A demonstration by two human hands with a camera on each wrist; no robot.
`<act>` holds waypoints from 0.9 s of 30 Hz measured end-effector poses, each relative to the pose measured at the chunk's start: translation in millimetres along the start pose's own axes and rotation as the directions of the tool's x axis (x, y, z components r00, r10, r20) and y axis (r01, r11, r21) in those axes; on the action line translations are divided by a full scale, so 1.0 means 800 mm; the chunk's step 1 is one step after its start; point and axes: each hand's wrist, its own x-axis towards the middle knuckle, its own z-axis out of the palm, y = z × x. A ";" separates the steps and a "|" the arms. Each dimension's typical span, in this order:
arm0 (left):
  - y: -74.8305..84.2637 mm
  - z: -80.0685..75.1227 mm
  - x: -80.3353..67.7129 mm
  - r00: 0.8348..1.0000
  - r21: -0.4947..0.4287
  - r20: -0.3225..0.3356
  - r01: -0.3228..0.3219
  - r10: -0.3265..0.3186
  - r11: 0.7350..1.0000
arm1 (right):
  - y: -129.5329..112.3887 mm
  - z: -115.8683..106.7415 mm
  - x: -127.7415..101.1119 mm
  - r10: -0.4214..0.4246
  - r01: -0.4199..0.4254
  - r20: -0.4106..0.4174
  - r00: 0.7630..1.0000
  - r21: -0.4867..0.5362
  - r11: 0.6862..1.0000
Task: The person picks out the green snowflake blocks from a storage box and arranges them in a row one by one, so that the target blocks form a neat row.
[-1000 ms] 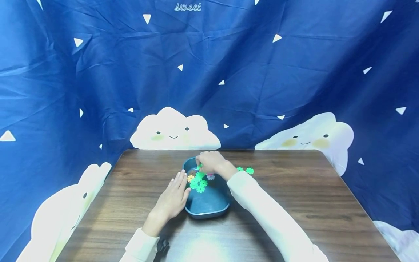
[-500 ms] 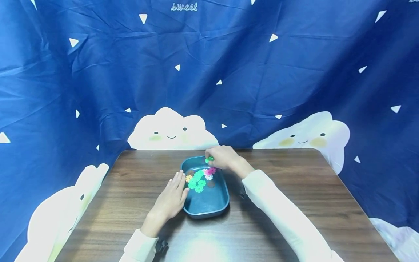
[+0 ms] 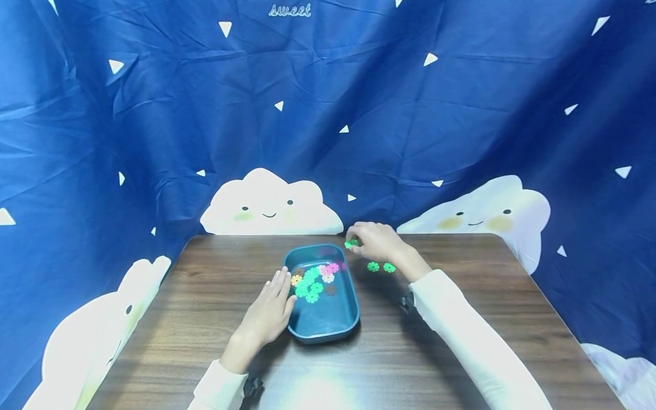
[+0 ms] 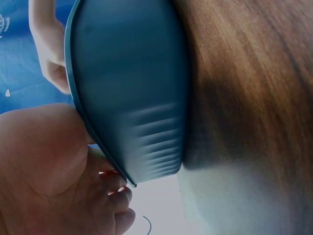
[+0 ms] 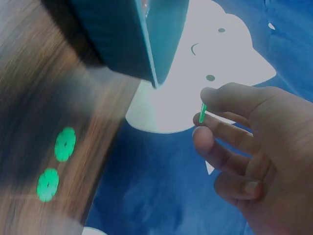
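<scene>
Clock positions from the tray centre, head view: a thin bright-green flower-shaped plastic-looking disc (image 3: 351,244) is just outside the tray at 1 o'clock, near the table's far edge; the right-wrist view shows it edge-on. Right hand (image 3: 379,242), 2 o'clock, pinches it between thumb and fingertips, gap only as wide as the disc; remaining fingers loosely curled. Two loose green flower discs (image 3: 381,267) lie flat on the table at 2 o'clock, side by side, below the right hand. Deep teal rounded-rectangle tray (image 3: 323,324) sits on the table. In it, a green disc cluster (image 3: 310,282) toward the far half; relative to that cluster, an orange disc (image 3: 296,279) at 10, pink disc (image 3: 333,267) and white disc (image 3: 328,278) around 2, brown disc (image 3: 331,290) at 3. Left hand (image 3: 269,307), 9 o'clock, rests against the tray rim, fingers straight, gripping no disc. White sleeves (image 3: 471,336) on both arms. All on a dark wood-grain table (image 3: 461,307); blue fabric backdrop (image 3: 328,114) behind, printed with white triangles, smiling white clouds at 11 and 2.
</scene>
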 end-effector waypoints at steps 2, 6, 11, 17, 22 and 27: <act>0.000 0.001 0.000 1.000 -0.001 -0.002 -0.001 0.001 1.000 | 0.009 -0.003 -0.007 0.008 -0.008 -0.008 1.000 0.006 1.000; 0.000 0.002 0.001 1.000 0.003 -0.001 -0.004 0.004 1.000 | 0.026 -0.006 -0.020 0.009 -0.009 -0.036 0.999 0.011 1.000; 0.000 0.001 0.001 1.000 0.009 0.004 0.003 -0.003 1.000 | 0.044 -0.012 -0.035 0.021 -0.019 -0.077 0.997 0.029 0.999; -0.001 0.002 0.001 1.000 0.018 0.003 0.002 -0.002 1.000 | 0.067 -0.015 -0.057 0.034 -0.030 -0.103 0.994 0.043 0.999; -0.001 0.000 0.000 1.000 0.005 0.011 0.011 -0.011 1.000 | 0.087 -0.011 -0.071 0.039 -0.035 -0.123 0.992 0.032 0.999; -0.001 0.000 0.002 0.999 0.008 0.031 0.021 -0.021 1.000 | 0.106 -0.006 -0.085 0.079 -0.078 -0.112 0.991 0.014 0.997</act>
